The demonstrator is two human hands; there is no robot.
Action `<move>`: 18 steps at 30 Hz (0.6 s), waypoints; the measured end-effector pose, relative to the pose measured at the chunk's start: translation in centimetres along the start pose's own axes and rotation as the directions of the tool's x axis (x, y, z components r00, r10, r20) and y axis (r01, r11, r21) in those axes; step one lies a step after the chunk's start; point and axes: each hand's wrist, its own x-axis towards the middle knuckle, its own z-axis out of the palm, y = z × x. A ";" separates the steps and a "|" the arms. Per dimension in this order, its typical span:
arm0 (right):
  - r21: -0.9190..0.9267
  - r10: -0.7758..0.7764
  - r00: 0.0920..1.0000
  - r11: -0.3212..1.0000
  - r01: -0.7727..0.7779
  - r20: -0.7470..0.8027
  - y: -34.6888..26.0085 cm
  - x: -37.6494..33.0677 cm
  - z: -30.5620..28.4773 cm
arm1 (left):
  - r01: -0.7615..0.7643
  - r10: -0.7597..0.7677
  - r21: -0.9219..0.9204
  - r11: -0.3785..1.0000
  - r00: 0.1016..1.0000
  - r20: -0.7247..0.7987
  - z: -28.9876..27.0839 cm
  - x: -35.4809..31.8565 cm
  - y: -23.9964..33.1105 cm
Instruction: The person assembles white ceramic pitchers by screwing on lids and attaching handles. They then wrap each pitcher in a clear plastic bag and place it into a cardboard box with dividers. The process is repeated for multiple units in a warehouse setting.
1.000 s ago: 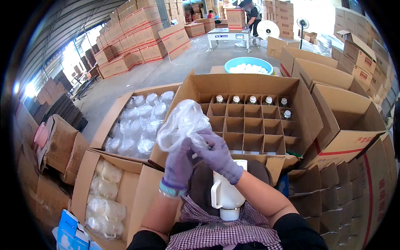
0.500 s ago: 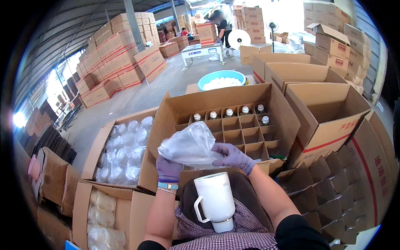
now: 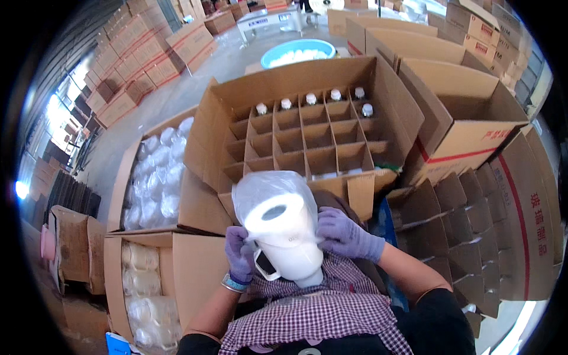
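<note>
A white handled tumbler [image 3: 290, 257] rests in my lap against a checked apron, its narrower base toward me. Over its upper part lies a clear plastic bag [image 3: 245, 192], reaching partway down the sides. Purple gloves cover both hands. My left hand [image 3: 239, 254] pinches the bag's edge beside the handle. On the other side, my right hand [image 3: 349, 235] grips the bag edge against the tumbler; its fingertips are partly hidden. Just beyond stands an open carton [image 3: 284, 81] with cardboard dividers and several white-capped bottles [image 3: 310, 99] in its far cells.
Left of me, one carton [image 3: 115, 204] holds bagged clear items, and a nearer carton [image 3: 198, 290] holds wrapped cups. Open cartons [image 3: 467, 139] and cardboard dividers [image 3: 458, 231] crowd the right. A blue basin [image 3: 269, 59] of white pieces stands beyond; stacked boxes [image 3: 127, 53] rise far left.
The bag was held above the tumbler; now it is down over the tumbler's upper part. Both hands have come down to its sides. The view has tilted downward.
</note>
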 end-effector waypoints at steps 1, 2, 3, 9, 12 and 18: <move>-0.057 0.030 0.996 0.998 -0.025 0.089 -0.9 -1.1 0.3 | -0.031 0.030 0.078 0.996 0.999 0.024 -0.3 -0.7 0.3; -0.127 0.051 0.990 0.991 -0.035 0.128 -1.9 -2.2 0.7 | -0.065 0.057 0.152 0.986 0.997 0.054 -0.6 -1.5 0.5; -0.196 0.078 0.983 0.980 -0.045 0.165 -3.0 -3.3 1.2 | -0.100 0.082 0.222 0.970 0.993 0.089 -0.9 -2.3 0.6; -0.047 0.406 0.912 0.911 -0.409 -0.061 -7.3 -6.5 3.1 | 0.494 -0.513 0.149 0.857 0.845 0.152 0.1 -3.2 -1.0; 0.393 0.514 0.835 0.821 -0.414 -0.196 -9.0 -6.1 3.7 | 0.549 -0.493 -0.180 0.816 0.824 0.281 2.8 0.1 2.5; -0.179 0.229 0.660 0.854 -0.489 -0.715 -9.9 -7.9 2.1 | -0.382 0.210 0.322 0.866 0.863 0.460 12.4 2.7 6.5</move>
